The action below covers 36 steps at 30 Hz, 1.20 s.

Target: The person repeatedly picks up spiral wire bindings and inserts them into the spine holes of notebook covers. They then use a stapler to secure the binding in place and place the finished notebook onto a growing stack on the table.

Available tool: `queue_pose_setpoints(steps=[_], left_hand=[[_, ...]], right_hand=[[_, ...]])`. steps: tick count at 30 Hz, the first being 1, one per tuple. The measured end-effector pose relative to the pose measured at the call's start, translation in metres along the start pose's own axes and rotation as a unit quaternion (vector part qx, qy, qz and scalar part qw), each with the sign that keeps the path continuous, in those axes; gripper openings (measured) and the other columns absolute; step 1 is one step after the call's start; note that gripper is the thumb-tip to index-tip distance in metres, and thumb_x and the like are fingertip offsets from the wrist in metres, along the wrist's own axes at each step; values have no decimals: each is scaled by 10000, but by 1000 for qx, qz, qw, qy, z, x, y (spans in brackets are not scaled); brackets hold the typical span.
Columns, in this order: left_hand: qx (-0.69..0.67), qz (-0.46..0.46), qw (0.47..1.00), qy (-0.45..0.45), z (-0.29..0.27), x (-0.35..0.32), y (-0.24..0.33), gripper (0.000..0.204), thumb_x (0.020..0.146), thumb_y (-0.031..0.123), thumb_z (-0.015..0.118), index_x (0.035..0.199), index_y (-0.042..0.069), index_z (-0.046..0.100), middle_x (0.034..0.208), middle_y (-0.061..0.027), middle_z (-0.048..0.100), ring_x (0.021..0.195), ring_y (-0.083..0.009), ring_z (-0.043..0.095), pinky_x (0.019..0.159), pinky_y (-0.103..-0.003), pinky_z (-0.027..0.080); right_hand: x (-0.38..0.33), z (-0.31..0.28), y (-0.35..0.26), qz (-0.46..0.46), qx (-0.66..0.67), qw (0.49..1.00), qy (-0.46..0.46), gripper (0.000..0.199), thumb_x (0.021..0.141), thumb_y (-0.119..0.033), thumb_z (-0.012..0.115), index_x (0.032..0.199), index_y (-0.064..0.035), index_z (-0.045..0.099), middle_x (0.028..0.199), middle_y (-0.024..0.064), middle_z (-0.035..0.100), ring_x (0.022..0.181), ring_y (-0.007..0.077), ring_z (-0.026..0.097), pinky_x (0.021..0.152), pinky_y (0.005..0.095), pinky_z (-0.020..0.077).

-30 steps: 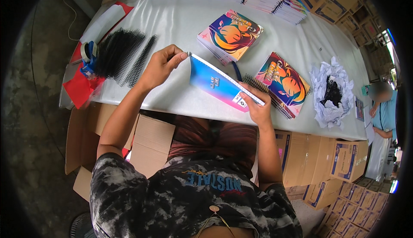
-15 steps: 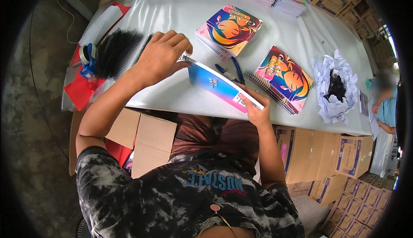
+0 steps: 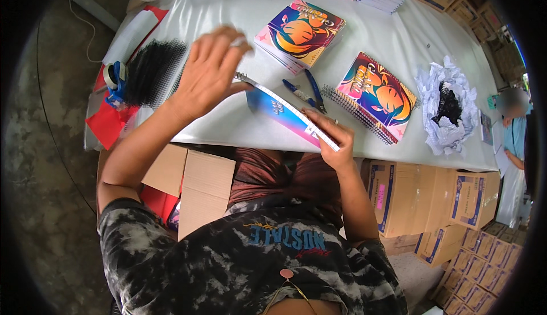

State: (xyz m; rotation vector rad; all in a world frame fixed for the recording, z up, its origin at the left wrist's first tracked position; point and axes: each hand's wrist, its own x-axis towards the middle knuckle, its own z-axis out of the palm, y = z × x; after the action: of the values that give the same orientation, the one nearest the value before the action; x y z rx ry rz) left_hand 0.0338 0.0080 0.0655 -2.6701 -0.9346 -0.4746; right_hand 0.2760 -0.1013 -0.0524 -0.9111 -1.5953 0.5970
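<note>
A thin notebook (image 3: 285,117) with a blue-to-pink cover is held on edge over the near side of the table. My right hand (image 3: 335,135) grips its right end, fingers behind and thumb in front. At the other end a loop of wire coil stands out from the notebook's corner. My left hand (image 3: 208,73) is beside that coil, its fingers raised, apart and slightly blurred, the thumb close to the corner; whether the thumb touches it I cannot tell. Just beyond the notebook lie blue-handled pliers (image 3: 306,91).
Stacks of illustrated notebooks (image 3: 300,33) and spiral notebooks (image 3: 379,95) lie on the white-covered table (image 3: 216,130). Black binding coils (image 3: 152,73) and a blue tape dispenser (image 3: 117,81) are at left. Crumpled wrapping (image 3: 434,133) holds black coils. Cardboard boxes (image 3: 416,195) stand below; another person (image 3: 513,133) is at far right.
My left hand's fingers have lifted away from the coil and opened. The notebook has tilted, showing more of its page edge, while my right hand keeps its hold.
</note>
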Motion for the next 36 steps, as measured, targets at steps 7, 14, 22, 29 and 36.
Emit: queue_pose_setpoints(steps=[7,14,22,29,36], left_hand=[[90,74,975,189,92,-69,12,1038,762,757,318,1364,-83,229,1467,-252,40,1356,-421,25,1036,-597,-26],[-128,36,984,117,132,-123,43,1029,769,729,396,1332,-119,249,1398,-360,132,1278,-577,87,995,-657,-7],[-125,-83,971,187,125,-100,33,1189,685,808,378,1368,-127,110,1426,-343,54,1311,-533,3,978,-680,-15],[-56,-61,924,372,78,-61,-21,1077,767,774,272,1393,-84,97,1444,-296,64,1331,-486,34,1033,-603,-54],[14,16,986,163,165,-141,30,1084,716,815,327,1302,-96,307,1349,-294,239,1240,-527,214,1016,-587,42]], right_hand=[[-7,8,0,-50,-32,998,23,318,745,47,601,1062,28,623,1044,166,644,950,274,643,814,321,505],[-6,26,-4,-121,-31,992,18,309,733,-10,669,1037,28,634,971,207,650,887,289,659,762,324,526],[-8,27,-10,-100,-26,995,10,314,734,-3,669,1045,29,634,975,198,654,912,284,655,789,334,514],[-7,29,-16,-150,-36,987,-36,299,727,-17,683,1019,30,642,946,199,656,881,284,661,731,314,532],[-6,25,-12,-120,-12,993,5,303,722,-6,676,1021,24,644,955,200,655,863,280,665,743,323,528]])
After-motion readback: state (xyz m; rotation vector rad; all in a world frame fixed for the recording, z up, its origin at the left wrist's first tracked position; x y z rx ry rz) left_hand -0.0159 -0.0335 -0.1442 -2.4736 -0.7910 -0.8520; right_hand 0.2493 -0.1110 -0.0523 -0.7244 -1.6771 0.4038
